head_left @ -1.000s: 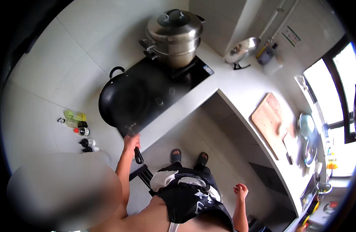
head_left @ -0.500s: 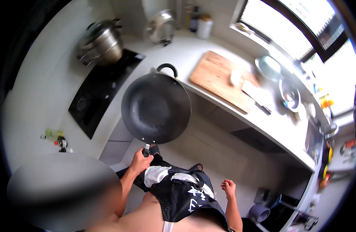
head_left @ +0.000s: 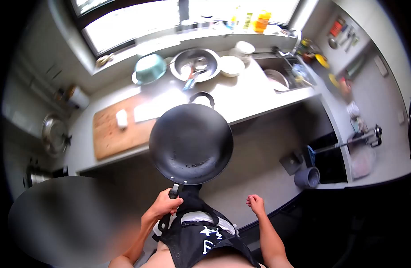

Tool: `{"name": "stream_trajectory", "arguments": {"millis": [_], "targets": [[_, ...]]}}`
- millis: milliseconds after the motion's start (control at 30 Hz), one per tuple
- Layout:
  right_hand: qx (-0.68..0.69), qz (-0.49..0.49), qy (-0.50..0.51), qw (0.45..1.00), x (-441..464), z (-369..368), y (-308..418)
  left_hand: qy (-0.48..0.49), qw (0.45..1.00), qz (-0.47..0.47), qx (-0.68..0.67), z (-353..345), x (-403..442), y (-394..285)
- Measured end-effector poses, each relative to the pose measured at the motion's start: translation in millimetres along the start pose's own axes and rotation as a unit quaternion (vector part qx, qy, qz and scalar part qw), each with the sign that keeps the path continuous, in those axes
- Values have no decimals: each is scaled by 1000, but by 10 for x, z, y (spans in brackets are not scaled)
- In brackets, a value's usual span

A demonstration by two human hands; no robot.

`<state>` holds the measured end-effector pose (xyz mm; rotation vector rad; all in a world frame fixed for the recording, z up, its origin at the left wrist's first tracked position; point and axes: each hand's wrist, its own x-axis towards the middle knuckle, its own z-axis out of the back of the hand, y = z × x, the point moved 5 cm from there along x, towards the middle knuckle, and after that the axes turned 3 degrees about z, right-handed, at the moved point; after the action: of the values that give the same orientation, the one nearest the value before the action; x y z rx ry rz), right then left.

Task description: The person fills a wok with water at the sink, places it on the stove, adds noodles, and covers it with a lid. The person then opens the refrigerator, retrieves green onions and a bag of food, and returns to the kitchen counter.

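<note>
wok [head_left: 190, 143] displaced rightward; my left hand [head_left: 164, 205] grips its handle [head_left: 174, 192], likely for leverage; right hand [head_left: 256, 204] curled, apparently empty.

The black apron [head_left: 192, 239] bears white characters [head_left: 209, 232].

Left hand [head_left: 166, 203] clenched; right hand [head_left: 256, 204] well apart, apparently loosely curled.

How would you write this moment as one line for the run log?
left hand: holds wok by long handle | right hand: no held object visible | wok: inside visible | cutting board: on counter
</note>
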<state>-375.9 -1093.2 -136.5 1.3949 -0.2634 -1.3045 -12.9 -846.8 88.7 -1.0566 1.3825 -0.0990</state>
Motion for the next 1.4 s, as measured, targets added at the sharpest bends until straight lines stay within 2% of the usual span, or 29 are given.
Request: {"name": "stream_trajectory", "arguments": {"millis": [100, 200, 267, 300, 367, 433, 500, 533, 633, 667, 767, 833, 900, 967, 1100, 1233, 1400], "targets": [[11, -16, -22, 1000, 165, 214, -31, 76, 997, 5, 30, -421, 587, -521], [13, -31, -73, 997, 245, 562, -192, 112, 989, 1, 99, -831, 1200, -1080], [6, -83, -121, 989, 242, 803, -444, 130, 983, 0, 131, -1084, 1599, -1349], [6, -104, -156, 982, 194, 939, -325, 153, 979, 2, 134, -1287, 1724, -1599], [56, -108, -185, 975, 106, 1057, -260, 194, 963, -43, 183, -1532, 2236, -1755], [87, -141, -208, 964, -80, 1159, -311, 253, 945, -41, 203, -1826, 2650, -1902], [125, -172, -224, 951, 53, 1268, -338, 215, 957, 9, 196, -2183, 2892, -2185], [133, -184, -225, 948, 109, 1326, -362, 213, 947, -10, 240, -2342, 2994, -2325], [143, -216, -214, 942, 424, 1641, -399, 233, 946, -28, 223, -2879, 3336, -2642], [145, -233, -207, 939, 615, 1790, -428, 180, 962, 13, 203, -3036, 3464, -2705], [124, -208, -191, 951, 1299, 2529, -363, 148, 968, -5, 201, -3589, 3917, -2852], [106, -169, -179, 963, 1840, 3232, -150, 129, 978, -2, 162, -4035, 4102, -3030], [87, -128, -171, 973, 2260, 3888, 135, 120, 991, 38, 50, -4415, 4293, -3135], [68, -100, -162, 979, 2873, 4542, 441, 88, 996, 9, 33, -4719, 4524, -3248], [-16, -6, -159, 987, 3880, 5478, 1504, 39, 997, 26, -56, -5079, 4944, -3372], [-52, 52, -122, 990, 4739, 5700, 2457, 23, 997, 20, -69, -5296, 5360, -3572], [-86, 89, -33, 992, 5395, 5348, 3285, -2, 995, -15, -100, -5348, 5971, -3744]]}}
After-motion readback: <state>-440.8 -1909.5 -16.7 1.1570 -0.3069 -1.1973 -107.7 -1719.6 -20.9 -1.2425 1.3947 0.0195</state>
